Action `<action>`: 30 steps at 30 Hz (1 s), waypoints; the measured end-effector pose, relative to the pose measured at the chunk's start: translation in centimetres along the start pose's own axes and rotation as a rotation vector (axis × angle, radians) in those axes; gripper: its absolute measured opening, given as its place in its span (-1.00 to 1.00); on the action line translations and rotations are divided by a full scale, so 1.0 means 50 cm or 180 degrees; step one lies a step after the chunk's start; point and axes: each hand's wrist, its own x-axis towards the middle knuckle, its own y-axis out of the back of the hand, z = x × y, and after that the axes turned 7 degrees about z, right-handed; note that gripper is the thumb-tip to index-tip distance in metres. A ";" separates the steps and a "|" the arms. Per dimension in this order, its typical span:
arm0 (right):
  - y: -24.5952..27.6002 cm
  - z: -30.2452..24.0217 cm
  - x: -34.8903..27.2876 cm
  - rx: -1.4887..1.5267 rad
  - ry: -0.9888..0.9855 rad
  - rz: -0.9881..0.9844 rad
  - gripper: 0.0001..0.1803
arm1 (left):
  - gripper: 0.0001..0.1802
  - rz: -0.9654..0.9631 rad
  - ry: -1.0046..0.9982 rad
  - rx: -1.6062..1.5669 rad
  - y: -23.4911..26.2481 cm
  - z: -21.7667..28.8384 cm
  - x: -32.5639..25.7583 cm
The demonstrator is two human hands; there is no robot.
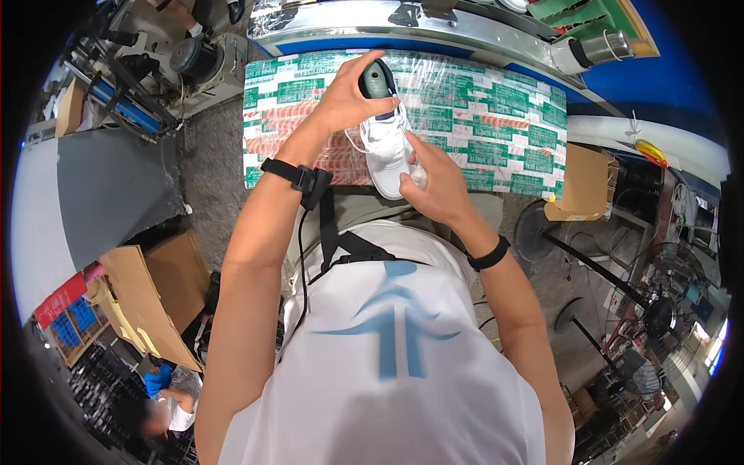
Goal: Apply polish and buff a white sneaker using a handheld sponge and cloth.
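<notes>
A white lace-up sneaker (385, 155) lies with its toe toward me, over the near edge of the taped tabletop. Its heel points away, and a dark green shoe last (375, 83) with a small hole fills the opening. My left hand (349, 97) is wrapped round the collar and heel, thumb on one side and fingers on the other. My right hand (440, 182) is at the right side of the toe, pinching a small white wad (419, 177) beside the upper, its index finger touching the shoe. White laces hang loosely at the shoe's left.
The work surface (496, 128) is covered in green, white and red printed tape under clear film. A metal rail (341, 27) runs behind it. A cardboard box (583, 182) stands at right, another carton (167, 287) at lower left. A person (174, 399) is in the lower left background.
</notes>
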 end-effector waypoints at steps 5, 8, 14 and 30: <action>0.009 -0.014 -0.028 -0.0733 0.0435 -0.0141 -0.12 | 0.19 -0.0038 0.0068 -0.0011 0.014 -0.001 0.004; 0.002 -0.028 -0.036 -0.0261 0.0359 -0.0195 -0.09 | 0.20 -0.0070 0.0006 -0.0017 0.034 -0.032 0.004; -0.050 0.090 0.024 -0.0466 -0.0758 0.0510 -0.11 | 0.31 -0.0180 0.1056 -0.2123 0.075 -0.041 -0.053; 0.025 0.182 0.113 -0.0747 -0.0225 0.0435 -0.03 | -0.43 0.0689 0.1097 -0.0449 0.265 0.069 0.100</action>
